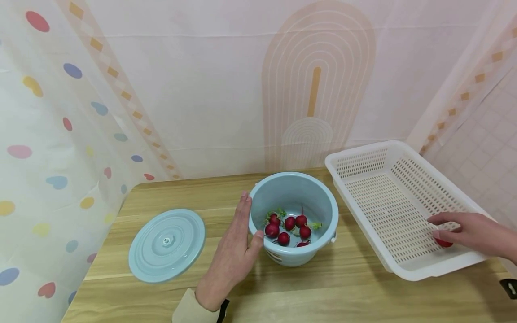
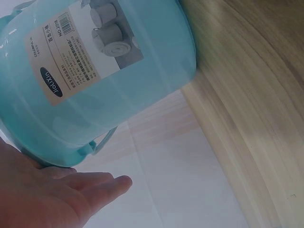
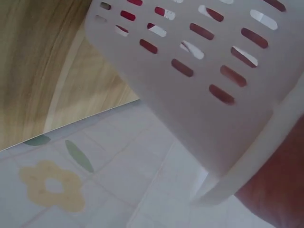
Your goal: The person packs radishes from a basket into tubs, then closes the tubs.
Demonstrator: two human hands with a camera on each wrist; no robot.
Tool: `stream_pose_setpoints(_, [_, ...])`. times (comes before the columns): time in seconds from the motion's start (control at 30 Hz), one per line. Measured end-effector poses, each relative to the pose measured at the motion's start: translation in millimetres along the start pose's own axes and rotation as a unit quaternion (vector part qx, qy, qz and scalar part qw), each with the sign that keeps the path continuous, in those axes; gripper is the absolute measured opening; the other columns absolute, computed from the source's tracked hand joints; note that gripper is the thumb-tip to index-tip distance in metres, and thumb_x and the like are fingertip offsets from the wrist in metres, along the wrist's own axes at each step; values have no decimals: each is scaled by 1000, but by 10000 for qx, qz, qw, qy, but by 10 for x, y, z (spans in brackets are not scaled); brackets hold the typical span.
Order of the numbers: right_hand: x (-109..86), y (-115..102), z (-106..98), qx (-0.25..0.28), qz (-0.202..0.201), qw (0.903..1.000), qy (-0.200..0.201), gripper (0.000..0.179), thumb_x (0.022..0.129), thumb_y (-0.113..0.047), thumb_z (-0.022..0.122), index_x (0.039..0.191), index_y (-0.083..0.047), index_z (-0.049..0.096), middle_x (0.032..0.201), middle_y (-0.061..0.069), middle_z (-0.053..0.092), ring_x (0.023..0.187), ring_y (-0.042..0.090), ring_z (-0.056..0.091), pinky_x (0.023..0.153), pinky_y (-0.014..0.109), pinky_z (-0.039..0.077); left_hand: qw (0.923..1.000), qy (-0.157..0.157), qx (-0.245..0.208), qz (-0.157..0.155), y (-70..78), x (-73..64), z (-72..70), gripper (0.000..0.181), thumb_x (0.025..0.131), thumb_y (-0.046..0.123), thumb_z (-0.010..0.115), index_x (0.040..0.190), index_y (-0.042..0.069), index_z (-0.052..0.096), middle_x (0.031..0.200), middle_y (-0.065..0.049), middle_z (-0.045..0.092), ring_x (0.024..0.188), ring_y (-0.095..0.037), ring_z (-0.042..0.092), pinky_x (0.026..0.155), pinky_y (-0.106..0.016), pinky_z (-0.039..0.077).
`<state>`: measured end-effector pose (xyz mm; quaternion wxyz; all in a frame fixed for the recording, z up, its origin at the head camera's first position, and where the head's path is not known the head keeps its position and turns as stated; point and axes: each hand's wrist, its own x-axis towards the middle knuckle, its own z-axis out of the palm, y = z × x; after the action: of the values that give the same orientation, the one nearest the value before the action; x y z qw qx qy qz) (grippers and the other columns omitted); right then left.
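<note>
My left hand (image 1: 232, 260) rests its straight fingers along the left rim of a light blue bucket (image 1: 291, 258), with the thumb at the near rim. In the left wrist view the bucket's side carries a printed label (image 2: 78, 52). Several red radishes (image 1: 272, 230), a few with green stems, lie at the bottom of the bucket. Over at the right, my right hand (image 1: 474, 231) reaches into a white slotted basket (image 1: 379, 193) and grips a red radish (image 1: 443, 243), partly covered by the thumb. The right wrist view shows red through the basket's slots.
A round light blue lid (image 1: 149, 255) lies on the wooden table (image 1: 291, 296) to the left of the bucket. Behind the table hangs a patterned curtain (image 1: 218, 89). A small black object (image 1: 510, 288) shows at the right edge, beside the basket.
</note>
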<state>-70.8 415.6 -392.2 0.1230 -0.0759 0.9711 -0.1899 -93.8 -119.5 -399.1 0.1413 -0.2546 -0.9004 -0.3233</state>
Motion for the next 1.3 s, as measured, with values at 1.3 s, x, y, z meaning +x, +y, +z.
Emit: stream_pose_setpoints(1.3, [274, 109, 16, 1542, -888, 9773, -1152, 48, 99, -8, 66, 133, 21, 51, 122, 29, 66, 94, -7, 57, 71, 25, 57, 10000, -18, -5, -84, 10, -6, -4, 73, 106, 38, 44, 166, 6, 16, 174, -3, 9, 155, -27, 23, 119, -52, 32])
